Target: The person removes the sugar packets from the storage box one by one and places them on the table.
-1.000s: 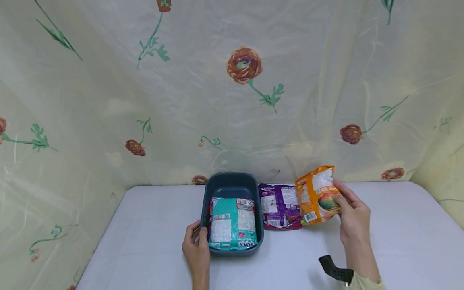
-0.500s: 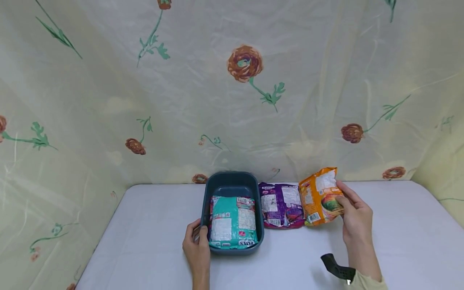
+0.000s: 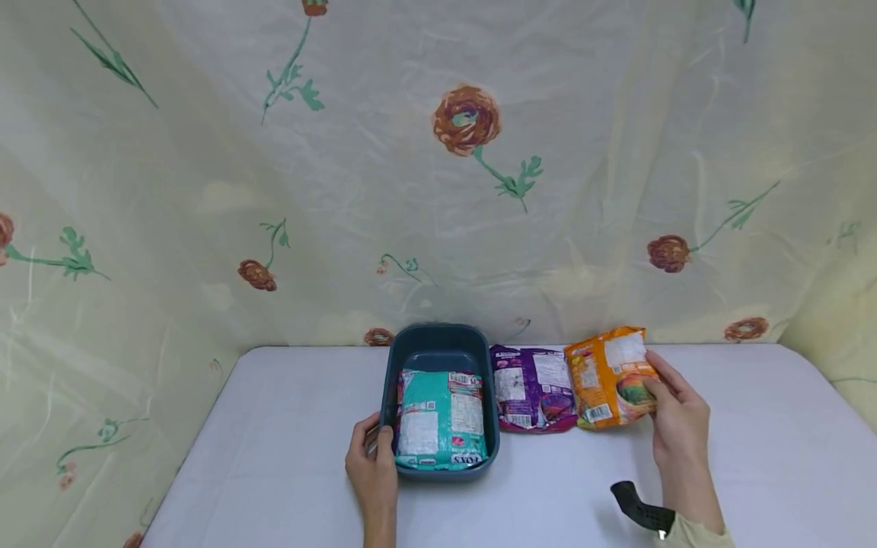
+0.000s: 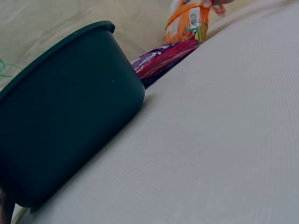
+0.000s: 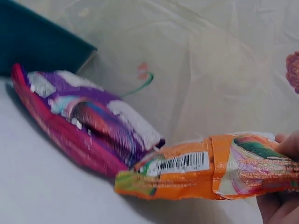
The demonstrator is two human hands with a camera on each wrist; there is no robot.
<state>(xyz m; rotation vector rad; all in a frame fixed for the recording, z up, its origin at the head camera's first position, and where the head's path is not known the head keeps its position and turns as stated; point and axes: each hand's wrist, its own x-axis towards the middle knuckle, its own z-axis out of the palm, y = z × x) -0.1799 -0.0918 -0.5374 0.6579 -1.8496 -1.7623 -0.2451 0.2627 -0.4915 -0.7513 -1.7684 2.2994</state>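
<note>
My right hand (image 3: 681,422) pinches the right edge of an orange candy bag (image 3: 596,378) with a mango picture, thumb on its face. In the right wrist view the orange bag (image 5: 187,170) is tilted, its left end low beside the purple candy bag (image 5: 93,116). That purple bag (image 3: 534,388) lies on the table between the bin and the orange bag. At the left, my left hand (image 3: 372,460) grips the side of a dark blue plastic bin (image 3: 441,335), thumb at the rim. Inside the bin lies a teal candy bag (image 3: 438,418), with dark red edges showing beneath it.
A white-covered table (image 3: 288,457) holds everything. Right behind its far edge hangs a flowered curtain (image 3: 342,190), which also runs along both sides. A black curved piece (image 3: 640,508) sticks out from my right sleeve.
My right hand has moved slightly right and down with the orange bag, which now sits lower and flatter beside the purple bag. The left hand and the bin stay in place.
</note>
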